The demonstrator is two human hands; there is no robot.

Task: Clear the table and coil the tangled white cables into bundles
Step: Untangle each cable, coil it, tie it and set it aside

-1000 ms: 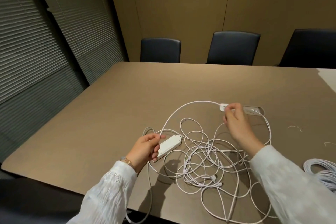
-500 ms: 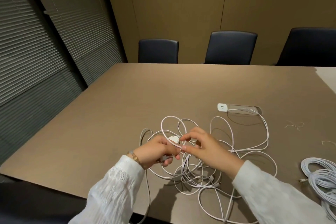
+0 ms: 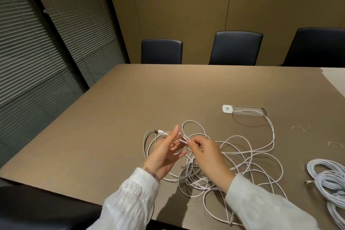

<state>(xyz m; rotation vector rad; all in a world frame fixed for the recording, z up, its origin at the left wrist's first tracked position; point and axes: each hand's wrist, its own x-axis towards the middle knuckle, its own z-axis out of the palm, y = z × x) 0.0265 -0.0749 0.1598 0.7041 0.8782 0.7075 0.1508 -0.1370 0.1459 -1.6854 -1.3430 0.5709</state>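
Near the desk's front edge, the right hand [image 3: 207, 155] pinches the tangled white cable [image 3: 242, 157]; the left hand [image 3: 164, 152] lies released, strands draped across. Pulling could tighten knots.

No text, label, brand, number or sign can be read anywhere. The white plug block [image 3: 227, 108] on the counter [image 3: 115, 117] carries only a small dark mark, too small to be made out.
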